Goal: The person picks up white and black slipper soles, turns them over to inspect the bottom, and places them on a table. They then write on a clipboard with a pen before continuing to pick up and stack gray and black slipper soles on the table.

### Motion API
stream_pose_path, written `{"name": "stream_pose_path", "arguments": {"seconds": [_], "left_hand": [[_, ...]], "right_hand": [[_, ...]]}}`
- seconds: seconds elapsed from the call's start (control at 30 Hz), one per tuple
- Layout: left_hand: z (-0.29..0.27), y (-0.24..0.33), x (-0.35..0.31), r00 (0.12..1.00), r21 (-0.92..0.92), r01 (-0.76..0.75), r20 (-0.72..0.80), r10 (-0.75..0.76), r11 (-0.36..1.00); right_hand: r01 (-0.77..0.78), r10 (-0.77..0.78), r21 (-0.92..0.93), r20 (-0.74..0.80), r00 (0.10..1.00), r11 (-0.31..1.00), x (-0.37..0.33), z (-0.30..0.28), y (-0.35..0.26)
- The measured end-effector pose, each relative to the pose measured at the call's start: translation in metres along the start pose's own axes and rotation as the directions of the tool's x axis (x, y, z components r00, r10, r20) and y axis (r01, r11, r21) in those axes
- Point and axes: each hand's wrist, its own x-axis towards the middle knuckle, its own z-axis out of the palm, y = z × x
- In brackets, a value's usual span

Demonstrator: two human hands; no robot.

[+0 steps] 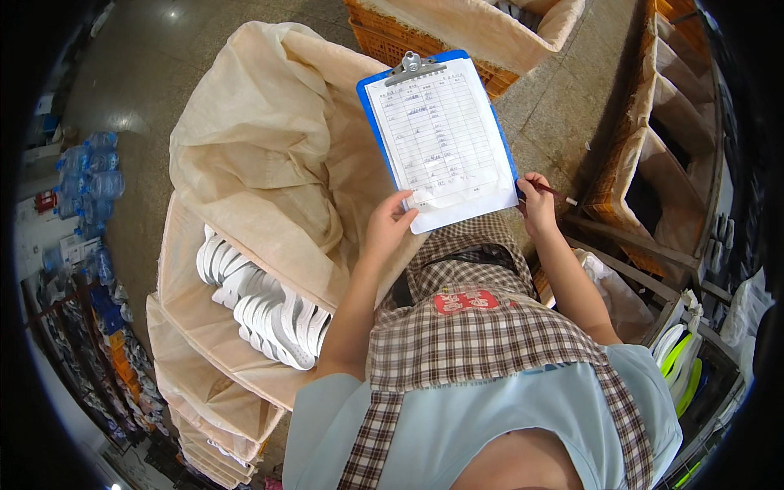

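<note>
A blue clipboard (370,112) is held out in front of me, with a metal clip at its top. It carries white sheets of paper (441,155) printed with a table and partly filled in by hand. My left hand (390,222) grips the lower left corner, thumb on top of the paper. At the lower right edge, my right hand (537,206) is closed round a slim dark red pen (556,193), its fingers against or very near the board. The pen points away to the right, off the paper.
Left of me stands a large cloth-lined bin (245,122), with white shoe soles (278,318) in the cloth compartment nearest me. Orange crates with cloth liners (608,192) line the right, and another crate (384,37) stands ahead. Water bottles (90,175) sit far left.
</note>
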Motion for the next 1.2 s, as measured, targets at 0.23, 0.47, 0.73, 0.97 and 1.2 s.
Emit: {"name": "stream_pose_path", "arguments": {"seconds": [0.23,0.47,0.73,0.97,1.2], "left_hand": [[0.003,0.004,-0.012,0.988,0.161,-0.143,-0.034,0.151,0.976],[0.018,0.006,-0.025,0.970,0.180,-0.188,-0.122,0.212,0.966],[0.019,0.003,-0.033,0.935,0.296,-0.202,-0.226,0.274,0.934],[0.011,-0.002,-0.033,0.915,0.329,-0.252,-0.225,0.335,0.910],[0.013,0.006,-0.031,0.942,0.299,-0.197,-0.205,0.264,0.934]], "right_hand": [[0.368,-0.370,-0.112,0.003,0.929,0.923,-0.026,-0.009,-0.028],[0.795,-0.383,-0.210,0.788,0.482,0.569,-0.115,0.008,-0.102],[0.821,-0.487,-0.223,0.713,0.505,0.525,-0.155,0.028,-0.171],[0.981,-0.591,-0.188,0.798,0.122,-0.052,-0.165,0.017,-0.229],[0.987,-0.612,-0.074,0.790,-0.029,-0.142,-0.179,0.020,-0.233]]}}
